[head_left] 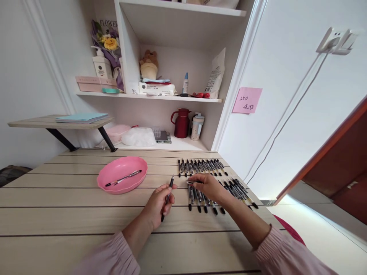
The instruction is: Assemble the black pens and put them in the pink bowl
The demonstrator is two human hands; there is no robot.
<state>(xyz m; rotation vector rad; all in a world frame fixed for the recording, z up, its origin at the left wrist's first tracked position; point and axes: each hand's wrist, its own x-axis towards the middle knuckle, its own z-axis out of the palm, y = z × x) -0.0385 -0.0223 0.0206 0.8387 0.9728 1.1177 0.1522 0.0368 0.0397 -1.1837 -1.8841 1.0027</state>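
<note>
Pen point(168, 198) — in curled left hand point(157, 202) | dark piece point(192, 182) — pinched by right hand point(208, 187)

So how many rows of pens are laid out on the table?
2: a far row, toward the white shelves, and a near row, part of which is hidden by the right hand and forearm.

Two pen rows point(200, 167) (one bowl point(122, 167))

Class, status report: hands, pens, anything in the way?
Left hand holding one pen. Right hand over near row of pens, partly hiding it. Pink bowl apart from hands.
</note>
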